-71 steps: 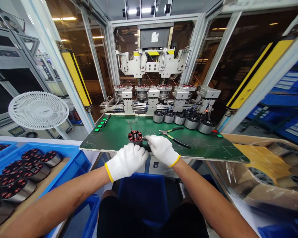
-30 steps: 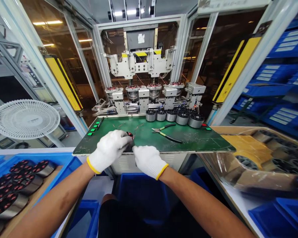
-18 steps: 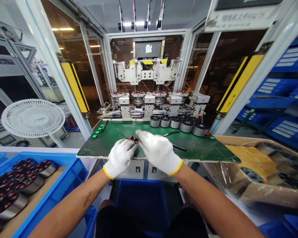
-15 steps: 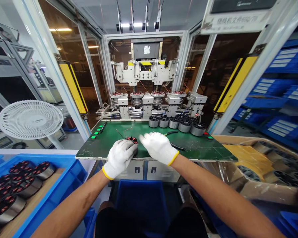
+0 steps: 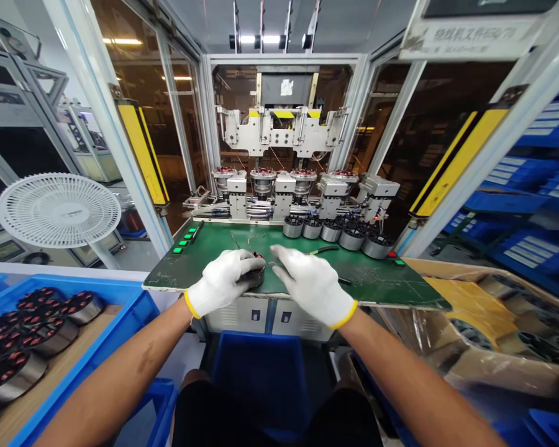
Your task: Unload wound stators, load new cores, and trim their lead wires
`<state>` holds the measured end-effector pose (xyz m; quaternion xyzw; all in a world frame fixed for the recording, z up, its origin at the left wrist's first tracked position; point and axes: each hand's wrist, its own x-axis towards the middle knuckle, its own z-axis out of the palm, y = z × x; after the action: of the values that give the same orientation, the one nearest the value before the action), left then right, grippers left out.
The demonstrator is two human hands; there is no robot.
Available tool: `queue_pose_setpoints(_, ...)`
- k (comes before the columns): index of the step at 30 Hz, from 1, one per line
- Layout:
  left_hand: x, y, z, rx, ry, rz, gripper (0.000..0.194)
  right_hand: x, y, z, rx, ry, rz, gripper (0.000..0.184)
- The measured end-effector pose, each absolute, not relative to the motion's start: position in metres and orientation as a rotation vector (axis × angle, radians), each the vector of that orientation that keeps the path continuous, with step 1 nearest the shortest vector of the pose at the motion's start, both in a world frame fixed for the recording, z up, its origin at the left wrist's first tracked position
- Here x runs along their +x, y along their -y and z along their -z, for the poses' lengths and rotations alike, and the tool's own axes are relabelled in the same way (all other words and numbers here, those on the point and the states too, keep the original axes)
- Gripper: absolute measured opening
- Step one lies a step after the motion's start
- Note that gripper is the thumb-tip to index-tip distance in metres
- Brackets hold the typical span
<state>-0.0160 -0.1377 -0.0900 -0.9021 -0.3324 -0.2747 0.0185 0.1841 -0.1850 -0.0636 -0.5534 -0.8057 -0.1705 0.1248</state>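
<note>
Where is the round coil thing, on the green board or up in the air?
On the board: the wound motor stator sits on the green board near its front edge, under the left hand.

The white-gloved left hand (image 5: 222, 282) gripped a red-wound stator (image 5: 255, 279) at the near edge of the green worktop (image 5: 190, 264); the open right hand (image 5: 313, 285) hung just beside it; yellow-handled pliers (image 5: 323, 250) lay behind that hand; a row of stators (image 5: 340, 231) stood along the far edge.
</note>
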Motion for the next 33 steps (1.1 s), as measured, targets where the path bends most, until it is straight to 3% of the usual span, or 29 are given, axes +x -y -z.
queue_pose_setpoints(6,-0.008,0.134,0.104,-2.696,1.189,1.071,0.022,0.178,0.168,0.082,-1.624,2.687,0.402,0.026)
queue_pose_setpoints(12,-0.006,0.135,0.077,-2.843,1.329,0.944,0.014,0.189,0.165,0.092,-1.3,2.572,-0.306,0.028)
queue_pose_setpoints(15,-0.009,0.141,0.089,-2.775,1.233,0.98,0.024,0.208,0.161,0.066,-1.407,2.286,-0.517,0.035)
queue_pose_setpoints(19,-0.005,0.141,0.118,-2.527,1.086,1.168,0.03,0.2,0.17,0.038,-1.458,2.405,-0.035,0.031)
queue_pose_setpoints(23,0.0,0.136,0.124,-2.531,1.106,1.276,0.022,0.178,0.174,0.051,-1.599,2.648,0.567,0.021)
queue_pose_setpoints(25,0.001,0.137,0.116,-2.554,1.23,1.226,0.015,0.178,0.168,0.064,-1.661,2.724,0.562,0.022)
queue_pose_setpoints(28,-0.005,0.142,0.101,-2.591,1.33,1.162,0.014,0.194,0.164,0.077,-1.635,2.739,0.277,0.024)
queue_pose_setpoints(30,-0.013,0.145,0.093,-2.571,1.357,1.198,0.026,0.206,0.175,0.081,-1.61,2.451,0.222,0.027)
queue_pose_setpoints(33,-0.022,0.139,0.088,-2.599,1.435,1.151,0.071,0.206,0.213,0.091,-1.424,1.944,0.433,0.035)
